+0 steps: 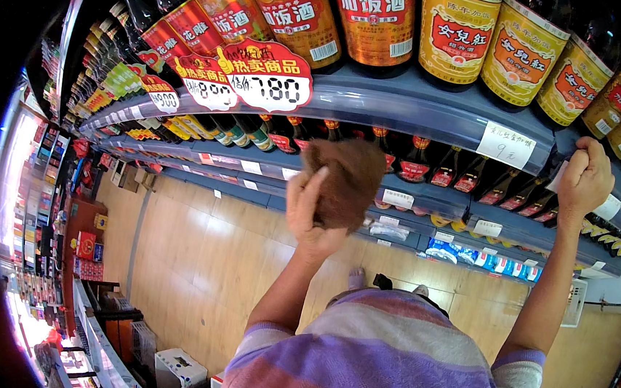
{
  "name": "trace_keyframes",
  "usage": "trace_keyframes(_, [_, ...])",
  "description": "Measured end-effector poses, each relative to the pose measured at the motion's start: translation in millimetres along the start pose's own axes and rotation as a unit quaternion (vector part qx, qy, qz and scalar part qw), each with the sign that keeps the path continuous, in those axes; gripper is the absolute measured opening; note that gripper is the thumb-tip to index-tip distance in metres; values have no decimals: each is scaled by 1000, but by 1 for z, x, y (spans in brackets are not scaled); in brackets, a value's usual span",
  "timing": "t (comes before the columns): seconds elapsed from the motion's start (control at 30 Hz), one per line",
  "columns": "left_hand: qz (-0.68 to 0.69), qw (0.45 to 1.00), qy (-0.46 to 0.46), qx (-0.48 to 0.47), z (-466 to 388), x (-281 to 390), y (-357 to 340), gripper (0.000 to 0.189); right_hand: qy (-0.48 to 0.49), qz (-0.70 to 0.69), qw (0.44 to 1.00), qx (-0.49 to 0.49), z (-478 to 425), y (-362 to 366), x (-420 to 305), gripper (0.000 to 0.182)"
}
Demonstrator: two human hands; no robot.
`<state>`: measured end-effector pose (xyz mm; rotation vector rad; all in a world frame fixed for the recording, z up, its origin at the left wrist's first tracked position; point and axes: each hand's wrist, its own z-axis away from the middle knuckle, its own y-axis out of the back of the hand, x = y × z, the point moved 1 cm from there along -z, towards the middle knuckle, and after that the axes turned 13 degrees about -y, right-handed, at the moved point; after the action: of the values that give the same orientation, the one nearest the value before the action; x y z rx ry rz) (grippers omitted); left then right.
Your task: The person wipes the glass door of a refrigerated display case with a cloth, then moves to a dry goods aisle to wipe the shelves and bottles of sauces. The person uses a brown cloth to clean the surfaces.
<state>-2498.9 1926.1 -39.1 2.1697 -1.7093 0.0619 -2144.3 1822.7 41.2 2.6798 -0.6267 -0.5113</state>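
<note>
A folded brown cloth (347, 183) is in my left hand (309, 216), held in front of the shelf edge, with my fingers and thumb around its lower left side. My right hand (586, 177) grips the front edge of the upper shelf (431, 113), beside a white price tag. Rows of dark glass bottles stand on that shelf. Nearest are bottles with gold labels (376, 21) and bottles with yellow and red labels (457, 38). A clear plastic label strip (403, 127) runs along the shelf front.
Red and white price signs (268, 76) stick out from the shelf's left part. Lower shelves hold smaller bottles (414, 161) and blue-and-white packs (443, 251). A white plastic crate (574, 302) stands on the floor at right. Behind at left are a white box (180, 372) and a brown counter (75, 225).
</note>
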Motion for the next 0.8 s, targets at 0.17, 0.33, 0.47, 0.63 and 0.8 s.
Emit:
trace_keyframes(0.17, [-47,994,-24,96,-57,-4,-21,58,5,-1,1000,9,1,0,-3,13])
trace_keyframes(0.33, [-79,996,6,30,-67,6,-66,68,-6,-17,1000,12,-1,4,-10,11])
trace_keyframes(0.47, [-88,992,-78,-35,-55,36,-90,66,-9,-11,1000,16,-1,6,-14,9])
trace_keyframes(0.63, [-18,985,-163,-62,-34,30,-100,61,-13,-17,1000,9,-1,8,-14,8])
trace_keyframes(0.8, [23,994,-105,-23,-51,35,-74,53,-18,-23,1000,8,0,7,-15,7])
